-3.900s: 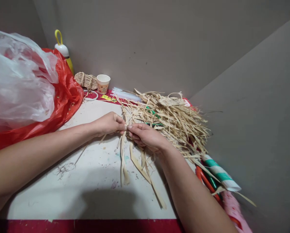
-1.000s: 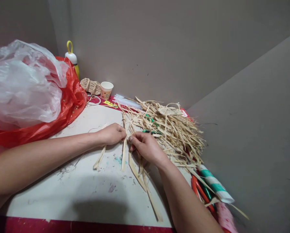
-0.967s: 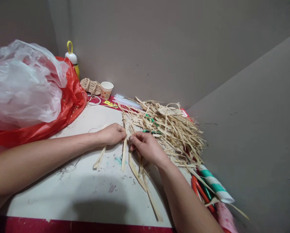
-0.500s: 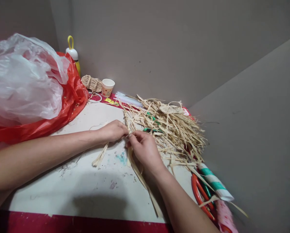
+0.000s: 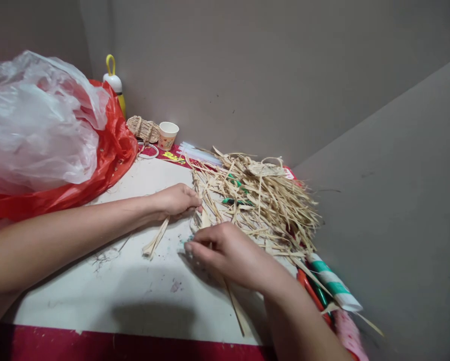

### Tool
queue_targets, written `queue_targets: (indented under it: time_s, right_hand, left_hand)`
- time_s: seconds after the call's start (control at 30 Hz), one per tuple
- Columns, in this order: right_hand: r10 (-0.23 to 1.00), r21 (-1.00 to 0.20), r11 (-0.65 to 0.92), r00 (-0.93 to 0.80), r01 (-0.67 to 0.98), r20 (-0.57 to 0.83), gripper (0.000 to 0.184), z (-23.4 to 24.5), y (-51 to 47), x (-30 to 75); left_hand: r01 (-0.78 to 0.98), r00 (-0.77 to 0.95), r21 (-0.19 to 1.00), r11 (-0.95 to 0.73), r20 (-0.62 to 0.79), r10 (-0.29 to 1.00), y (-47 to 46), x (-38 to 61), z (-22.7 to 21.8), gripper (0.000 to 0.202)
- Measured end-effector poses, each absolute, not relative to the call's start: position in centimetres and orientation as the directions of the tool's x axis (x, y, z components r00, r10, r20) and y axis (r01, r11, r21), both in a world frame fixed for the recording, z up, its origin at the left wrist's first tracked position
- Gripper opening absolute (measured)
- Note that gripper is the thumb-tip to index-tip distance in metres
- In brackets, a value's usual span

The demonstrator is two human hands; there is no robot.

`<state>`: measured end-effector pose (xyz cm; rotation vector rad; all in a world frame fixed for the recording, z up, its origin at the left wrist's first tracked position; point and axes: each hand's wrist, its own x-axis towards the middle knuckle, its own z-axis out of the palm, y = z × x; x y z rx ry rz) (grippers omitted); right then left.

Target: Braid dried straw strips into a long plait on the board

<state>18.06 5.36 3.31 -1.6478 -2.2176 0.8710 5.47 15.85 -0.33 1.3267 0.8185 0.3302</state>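
Note:
On the white board (image 5: 134, 296) my left hand (image 5: 175, 200) pinches the top of several flat straw strips (image 5: 155, 241) at the edge of a big pile of dried straw (image 5: 262, 198). One pair of strips trails from under it toward me. My right hand (image 5: 225, 253) lies lower on the board, its fingers closed in a pinch at their tips near the loose ends of the strips; what they hold is hidden. A long strip (image 5: 236, 313) runs out from under that hand toward the front edge.
A clear plastic bag (image 5: 36, 120) on a red bag (image 5: 112, 145) fills the left. At the back stand a yellow-handled bottle (image 5: 114, 82), a woven straw piece (image 5: 144, 129) and a paper cup (image 5: 168, 134). Rolled green-striped paper (image 5: 333, 283) and red-handled tools (image 5: 311, 296) lie right. Grey walls close behind.
My right hand has left the point where both hands met and moved down and toward me along the strips. My left hand stays pinched at the top.

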Motion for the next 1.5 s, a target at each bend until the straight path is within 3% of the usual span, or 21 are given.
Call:
queue_targets:
  time_s: [0.07,0.13,0.2,0.3,0.4,0.67,0.87,0.93,1.07,1.2,1.33,1.5]
  right_hand:
    - [0.975,-0.754,0.033,-0.186,0.656,-0.119,0.038,4.1,5.9,19.4]
    - [0.990,-0.834,-0.049,0.139,0.550,0.034,0.033,3.8,6.9,20.6]
    - [0.968,-0.907,-0.112,0.250,0.405,-0.008,0.024,2.5,8.0,21.2]
    - [0.974,-0.951,-0.228,0.043,0.210,-0.224,0.026,0.0,9.3,21.1]
    - [0.955,-0.953,-0.270,-0.091,0.137,-0.283,0.029,-1.4,9.8,20.6]
    - [0.933,-0.939,-0.292,-0.163,0.180,-0.321,0.035,-1.3,9.7,21.0]
    - [0.891,-0.906,-0.423,-0.187,-0.015,-0.413,0.032,-1.7,10.0,20.6]
    - [0.896,-0.905,-0.424,-0.161,-0.038,-0.414,0.030,-1.9,10.0,20.3]
    - [0.925,-0.927,-0.376,-0.066,-0.009,-0.374,0.026,-2.2,9.9,19.7]
    - [0.921,-0.921,-0.388,0.013,-0.042,-0.389,0.022,-2.0,9.7,19.3]
    - [0.912,-0.895,-0.409,-0.049,-0.178,-0.406,0.031,-1.8,9.5,19.2]
    - [0.884,-0.856,-0.466,-0.155,-0.225,-0.441,0.038,-1.7,9.4,19.4]
  left_hand:
    - [0.193,0.722,0.935,0.298,-0.341,0.602,16.2,5.3,0.1,0.016]
    - [0.179,0.747,0.922,0.343,-0.354,0.562,16.5,5.2,0.3,0.012]
    - [0.178,0.768,0.912,0.369,-0.363,0.527,16.7,5.0,0.4,0.008]
    - [0.177,0.803,0.911,0.371,-0.352,0.481,16.8,4.9,0.3,0.008]
    - [0.192,0.820,0.919,0.345,-0.343,0.457,16.9,4.9,0.0,0.016]
    - [0.308,0.808,0.944,0.122,-0.327,0.489,16.8,4.7,-0.1,0.015]
    - [0.325,0.814,0.923,-0.209,-0.160,0.558,16.8,4.7,-0.3,0.020]
    - [0.363,0.820,0.898,-0.247,-0.182,0.542,16.7,4.7,-0.2,0.018]
    - [0.450,0.810,0.890,-0.073,-0.373,0.454,16.4,4.8,0.4,0.014]
    - [0.412,0.812,0.894,0.176,-0.448,0.374,15.9,5.0,0.7,0.013]
    - [0.372,0.786,0.884,0.285,-0.463,0.410,15.1,5.4,0.4,0.014]
    - [0.318,0.743,0.918,0.236,-0.396,0.539,13.7,6.1,-0.8,0.014]
